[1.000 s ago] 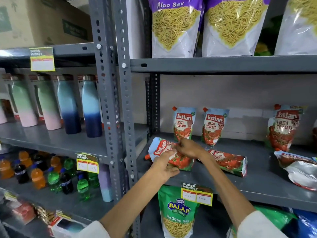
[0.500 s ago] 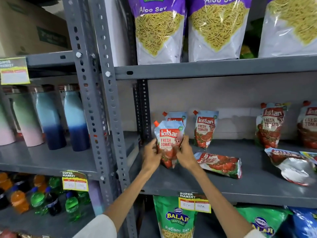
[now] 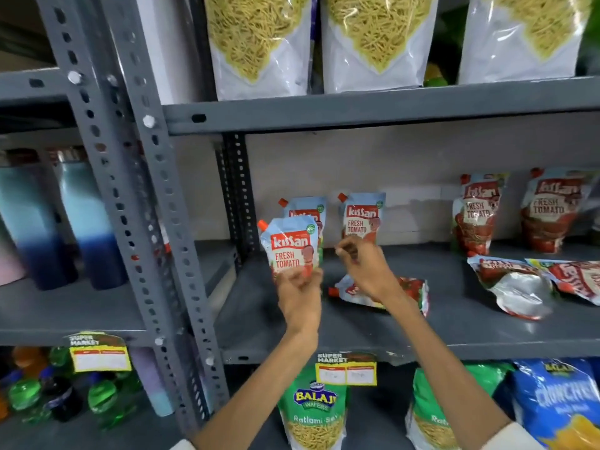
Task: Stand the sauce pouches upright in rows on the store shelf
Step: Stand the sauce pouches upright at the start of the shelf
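The left hand [image 3: 300, 295] holds a pouch [image 3: 292, 246] upright by its lower edge, fingers [image 3: 313, 277] pinching the bottom of it, at the left end of the grey shelf [image 3: 454, 332]. Whether its base touches the shelf cannot be told, since the hand covers it. Just behind it, farther back, a second pouch [image 3: 311, 209] stands upright, mostly hidden. To the right of that one a third pouch [image 3: 362, 217] stands against the back wall.

The right hand [image 3: 367, 266] hangs free in front of the third pouch, fingers [image 3: 345, 250] loosely curled and holding nothing. Under its wrist a flat pouch [image 3: 412, 292] lies on its side, cap pointing left.

Well to the right, two larger pouches [image 3: 477, 212] stand at the back. Nearer the front edge, two more [image 3: 513, 287] lie flat, one with its silver base turned up.

A yellow price tag [image 3: 345, 370] hangs from the shelf's near lip. Snack bags [image 3: 256, 43] sit on the shelf above, and green bags [image 3: 316, 410] below. In the bay to the left stand blue bottles [image 3: 91, 222].
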Tool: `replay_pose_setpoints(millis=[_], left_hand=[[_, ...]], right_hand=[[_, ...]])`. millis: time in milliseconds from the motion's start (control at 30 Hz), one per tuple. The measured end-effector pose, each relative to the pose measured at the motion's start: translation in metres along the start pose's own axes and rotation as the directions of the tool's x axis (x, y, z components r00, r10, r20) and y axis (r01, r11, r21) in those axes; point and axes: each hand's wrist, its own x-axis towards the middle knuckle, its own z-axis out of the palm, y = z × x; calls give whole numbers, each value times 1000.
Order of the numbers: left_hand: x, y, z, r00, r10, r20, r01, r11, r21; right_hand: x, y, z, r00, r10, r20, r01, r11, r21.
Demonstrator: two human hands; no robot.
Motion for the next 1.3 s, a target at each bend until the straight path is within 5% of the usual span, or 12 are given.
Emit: replay_pose_setpoints(millis=[67, 133, 233, 333, 400, 567, 667, 767, 833, 967, 1300], left_hand=[[-14, 6, 19, 892, -393, 224, 419, 905, -77], [-28, 11, 35, 699, -586, 410, 676, 728, -114], [-37, 12, 56, 548, -664, 509, 808, 578, -117], [-42, 11, 74, 508, -680, 529, 823, 563, -67], [-42, 9, 82, 528, -691, 495, 809, 586, -45], [-54, -7, 99, 701, -602, 383, 651, 759, 2], [-62, -14, 103, 853, -434, 291, 435, 898, 64], [-55, -9, 100, 971, -94, 221, 73, 992, 101], [-46, -2, 95, 966, 109, 233, -157, 968, 198], [-15, -6, 87, 906, 250, 342, -357, 885, 298], [11, -43, 77, 878, 237, 416, -386, 865, 321]], right_hand=[[9, 16, -27, 995, 90, 37, -77, 961, -267], [14, 35, -55, 952, 284, 110, -194, 844, -500], [21, 54, -78, 794, 553, 253, -305, 722, -621], [18, 59, -85, 674, 645, 359, -378, 719, -583], [13, 60, -85, 638, 657, 401, -444, 740, -506], [-5, 67, -89, 751, 488, 444, -391, 871, -297], [-15, 71, -90, 820, 396, 414, -408, 911, -62], [-17, 74, -89, 916, 257, 309, -331, 918, 216], [-15, 69, -86, 951, 195, 239, -272, 895, 353], [-11, 61, -78, 979, 122, 165, -184, 877, 444], [-21, 73, -56, 971, 161, 176, -215, 910, 354]])
